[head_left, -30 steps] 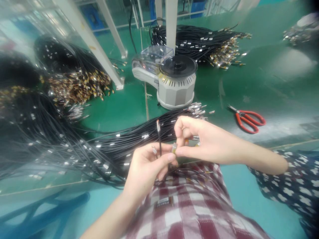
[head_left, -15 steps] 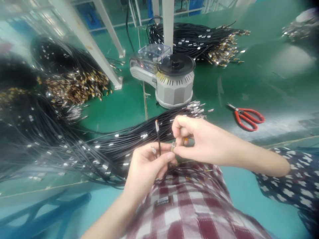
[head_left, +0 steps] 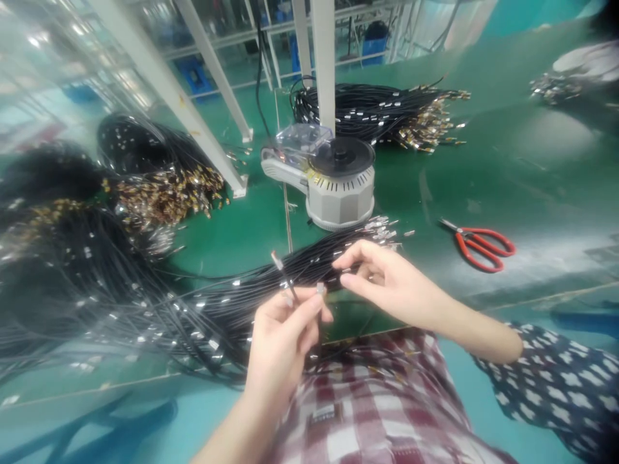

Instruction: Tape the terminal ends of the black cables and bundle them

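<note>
My left hand (head_left: 283,328) is closed on a thin black cable (head_left: 284,270), whose reddish tip points up and to the left. A small silvery piece (head_left: 320,288) sticks up at the thumb and forefinger of the same hand. To the right, my right hand (head_left: 387,280) hovers with thumb and forefinger apart, and I see nothing between them. Behind both hands lies a long bundle of black cables (head_left: 271,274) with many white tags and silvery ends. More cable ends rest on the checked apron (head_left: 348,425) in my lap.
A round tape dispenser (head_left: 341,200) with a black turntable stands behind the bundle. Red-handled pliers (head_left: 483,241) lie on the green table (head_left: 507,180) at right. Cable heaps (head_left: 164,193) fill the left, another coil (head_left: 367,113) the back. White posts (head_left: 323,64) rise there.
My right hand has drawn back from the silvery piece at my left fingertips, and its fingers have parted. The held cable now leans left. The view has tilted up slightly.
</note>
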`<state>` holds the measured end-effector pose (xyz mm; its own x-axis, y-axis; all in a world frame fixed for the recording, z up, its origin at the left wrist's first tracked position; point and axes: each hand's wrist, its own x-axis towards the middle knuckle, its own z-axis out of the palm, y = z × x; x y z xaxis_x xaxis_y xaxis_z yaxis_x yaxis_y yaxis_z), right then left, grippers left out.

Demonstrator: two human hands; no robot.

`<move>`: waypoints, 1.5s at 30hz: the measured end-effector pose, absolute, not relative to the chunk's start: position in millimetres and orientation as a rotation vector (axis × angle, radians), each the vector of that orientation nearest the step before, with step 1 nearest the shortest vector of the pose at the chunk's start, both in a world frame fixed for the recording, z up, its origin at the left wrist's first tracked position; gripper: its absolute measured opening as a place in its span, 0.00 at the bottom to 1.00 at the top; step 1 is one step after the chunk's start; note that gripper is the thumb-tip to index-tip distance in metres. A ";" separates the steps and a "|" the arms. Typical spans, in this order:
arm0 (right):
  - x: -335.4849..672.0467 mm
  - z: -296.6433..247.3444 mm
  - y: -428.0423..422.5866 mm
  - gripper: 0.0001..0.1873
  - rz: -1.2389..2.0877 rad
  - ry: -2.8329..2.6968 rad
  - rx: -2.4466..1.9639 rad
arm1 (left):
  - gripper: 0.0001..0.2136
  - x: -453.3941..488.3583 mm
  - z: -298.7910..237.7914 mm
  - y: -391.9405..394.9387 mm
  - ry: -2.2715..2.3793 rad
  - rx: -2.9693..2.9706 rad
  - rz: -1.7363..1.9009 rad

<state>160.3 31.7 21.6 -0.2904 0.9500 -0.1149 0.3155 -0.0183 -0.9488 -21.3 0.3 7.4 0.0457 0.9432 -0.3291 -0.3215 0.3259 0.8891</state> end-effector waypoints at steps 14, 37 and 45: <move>136.4 15.1 14.9 0.08 1.229 -1.539 -1.160 | 0.03 -22.2 9.8 1.2 1.097 0.697 1.146; 141.7 24.5 20.2 0.06 1.305 -1.515 -1.210 | 0.10 -19.7 7.0 2.1 1.026 0.661 1.135; 136.7 12.4 23.1 0.09 1.499 -1.398 -1.140 | 0.11 -20.0 10.0 -0.8 1.033 0.677 1.147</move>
<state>136.7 23.1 12.4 -0.2980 0.9491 -0.1017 0.0352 -0.0955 -0.9948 -20.0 -0.8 10.0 0.0652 0.9504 -0.3041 -0.4018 0.3039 0.8638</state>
